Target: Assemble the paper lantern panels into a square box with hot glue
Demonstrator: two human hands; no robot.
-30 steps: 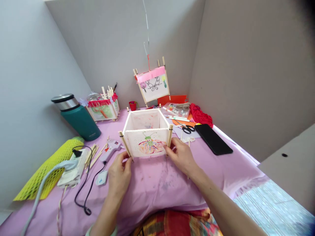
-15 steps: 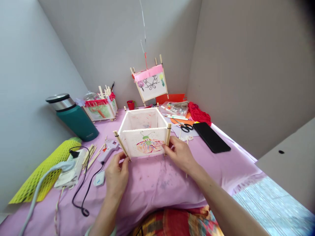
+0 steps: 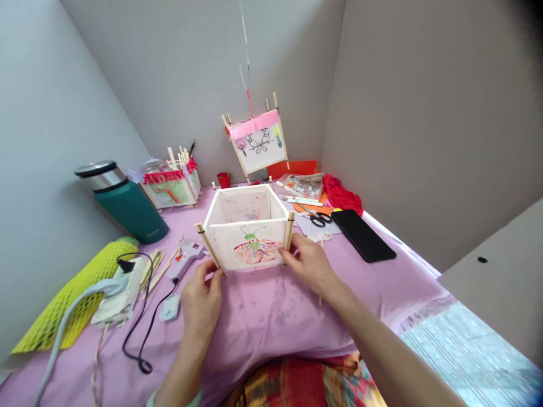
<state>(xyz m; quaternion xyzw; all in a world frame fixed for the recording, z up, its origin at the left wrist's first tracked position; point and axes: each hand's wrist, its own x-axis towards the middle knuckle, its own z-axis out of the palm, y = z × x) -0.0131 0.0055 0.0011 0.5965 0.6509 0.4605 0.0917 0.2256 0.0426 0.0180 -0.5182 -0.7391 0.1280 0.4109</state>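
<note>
A white box-shaped lantern (image 3: pixel 220 246) stands in front of me on the purple cloth, its top uncovered. Wooden sticks form its corner posts, and a colourful butterfly is drawn on the near panel. My left hand (image 3: pixel 202 294) pinches the lower end of the front left post. At the front right post, my right hand (image 3: pixel 306 261) is closed, with the thumb against the panel's edge and the other fingers partly hidden. A lilac glue gun (image 3: pixel 186 260) lies left of the lantern, near my left hand.
Left are a teal bottle (image 3: pixel 129 209), a power strip (image 3: pixel 123 294) with cables, yellow netting (image 3: pixel 80 299) and wooden sticks. Behind, a decorated lantern (image 3: pixel 258 141) hangs from a string, near a stick-filled one (image 3: pixel 169 189). Right lie scissors (image 3: pixel 318 219), a black phone (image 3: pixel 362 236) and red yarn (image 3: pixel 341 195).
The view has shifted very slightly, so the background sits a little further left. Both hands keep the same hold on the lantern's front posts.
</note>
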